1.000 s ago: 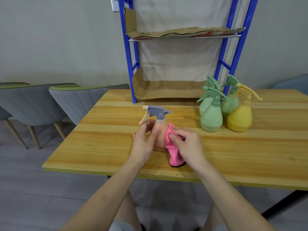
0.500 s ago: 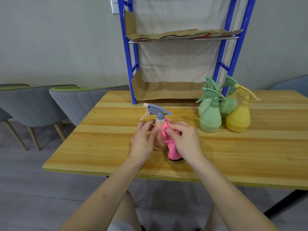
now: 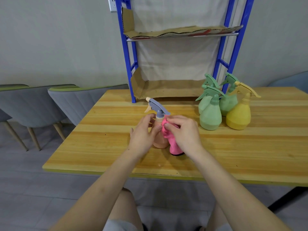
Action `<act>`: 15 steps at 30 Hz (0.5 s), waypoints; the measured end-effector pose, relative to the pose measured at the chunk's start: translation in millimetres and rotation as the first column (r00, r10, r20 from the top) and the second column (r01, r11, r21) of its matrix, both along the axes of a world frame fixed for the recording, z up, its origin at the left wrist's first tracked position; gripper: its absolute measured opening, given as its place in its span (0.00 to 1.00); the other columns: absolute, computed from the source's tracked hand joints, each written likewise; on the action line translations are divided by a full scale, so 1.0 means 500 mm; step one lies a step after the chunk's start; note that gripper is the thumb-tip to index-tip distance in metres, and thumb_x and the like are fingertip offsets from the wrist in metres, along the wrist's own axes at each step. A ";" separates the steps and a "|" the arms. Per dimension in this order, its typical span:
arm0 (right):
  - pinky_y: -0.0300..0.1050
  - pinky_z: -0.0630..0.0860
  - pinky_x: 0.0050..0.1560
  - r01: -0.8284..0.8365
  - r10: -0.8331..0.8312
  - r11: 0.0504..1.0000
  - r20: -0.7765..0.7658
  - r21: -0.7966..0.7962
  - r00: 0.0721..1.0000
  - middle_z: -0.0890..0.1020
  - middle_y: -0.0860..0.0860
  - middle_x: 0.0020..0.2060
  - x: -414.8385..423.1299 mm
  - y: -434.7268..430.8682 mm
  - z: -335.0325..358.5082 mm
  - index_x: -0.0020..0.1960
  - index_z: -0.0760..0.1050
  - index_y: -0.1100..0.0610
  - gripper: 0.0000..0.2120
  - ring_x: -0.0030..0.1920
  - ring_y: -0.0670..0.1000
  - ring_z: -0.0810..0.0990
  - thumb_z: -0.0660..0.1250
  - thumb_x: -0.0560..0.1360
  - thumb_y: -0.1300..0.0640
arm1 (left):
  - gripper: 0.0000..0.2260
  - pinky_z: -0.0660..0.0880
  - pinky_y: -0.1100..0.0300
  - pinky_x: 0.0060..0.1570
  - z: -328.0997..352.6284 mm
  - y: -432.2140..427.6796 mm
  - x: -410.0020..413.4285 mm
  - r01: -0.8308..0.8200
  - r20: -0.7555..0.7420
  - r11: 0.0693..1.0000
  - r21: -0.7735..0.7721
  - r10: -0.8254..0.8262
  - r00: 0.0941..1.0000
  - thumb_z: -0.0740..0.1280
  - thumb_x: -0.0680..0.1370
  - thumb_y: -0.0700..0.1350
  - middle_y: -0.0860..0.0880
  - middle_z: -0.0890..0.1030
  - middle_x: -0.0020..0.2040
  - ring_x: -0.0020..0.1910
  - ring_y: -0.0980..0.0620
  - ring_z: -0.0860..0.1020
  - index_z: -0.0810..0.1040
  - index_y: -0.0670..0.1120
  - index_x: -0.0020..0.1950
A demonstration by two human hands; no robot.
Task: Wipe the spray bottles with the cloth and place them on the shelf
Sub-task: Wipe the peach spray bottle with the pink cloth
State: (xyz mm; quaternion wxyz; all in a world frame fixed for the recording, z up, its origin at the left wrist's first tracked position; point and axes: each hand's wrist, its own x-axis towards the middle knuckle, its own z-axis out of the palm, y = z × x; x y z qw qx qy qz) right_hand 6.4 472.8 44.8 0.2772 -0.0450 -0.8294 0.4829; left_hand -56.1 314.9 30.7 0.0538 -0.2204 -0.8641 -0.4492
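An orange spray bottle (image 3: 158, 139) with a grey trigger head stands upright on the wooden table (image 3: 233, 155). My left hand (image 3: 143, 134) grips its left side. My right hand (image 3: 183, 132) presses a pink cloth (image 3: 173, 145) against the bottle's neck and right side; the cloth hangs down to the tabletop. Three green spray bottles (image 3: 210, 114) and a yellow spray bottle (image 3: 238, 116) stand together at the right. Behind them rises a blue metal shelf (image 3: 128, 64), its cardboard-lined tiers holding no bottles.
Grey chairs with green tops (image 3: 70, 104) stand left of the table. The shelf's lower cardboard tier (image 3: 166, 90) sits at table height, just behind the orange bottle. A wall socket (image 3: 112, 5) is at the upper left.
My right hand has slid the pink cloth up the orange bottle from its body toward the neck. My left hand has kept its hold; the other bottles have not moved.
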 end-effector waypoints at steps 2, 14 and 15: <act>0.31 0.75 0.59 -0.009 0.009 1.000 -0.006 -0.012 1.000 0.85 0.44 0.52 -0.003 -0.002 -0.004 0.54 0.88 0.57 0.08 0.52 0.42 0.83 0.77 0.76 0.62 | 0.20 0.71 0.35 0.69 0.003 -0.009 -0.003 0.023 -0.031 0.999 -0.043 -0.025 0.999 0.63 0.79 0.64 0.59 0.79 0.63 0.64 0.55 0.77 0.71 0.61 0.70; 0.43 0.77 0.60 0.007 -0.013 0.998 0.097 0.058 0.995 0.87 0.46 0.48 0.021 0.012 -0.048 0.45 0.89 0.56 0.03 0.51 0.44 0.83 0.77 0.76 0.61 | 0.16 0.77 0.45 0.65 0.018 -0.020 0.001 0.048 0.090 0.998 0.051 -0.052 0.995 0.66 0.84 0.54 0.58 0.82 0.59 0.61 0.57 0.80 0.71 0.56 0.71; 0.39 0.76 0.60 -0.003 0.002 1.000 0.077 0.023 0.997 0.86 0.44 0.48 0.018 0.007 -0.033 0.46 0.89 0.55 0.03 0.52 0.41 0.82 0.77 0.76 0.61 | 0.15 0.77 0.44 0.66 0.016 -0.019 -0.002 0.056 0.080 0.997 0.046 -0.060 0.995 0.66 0.84 0.54 0.59 0.82 0.57 0.60 0.57 0.80 0.71 0.56 0.70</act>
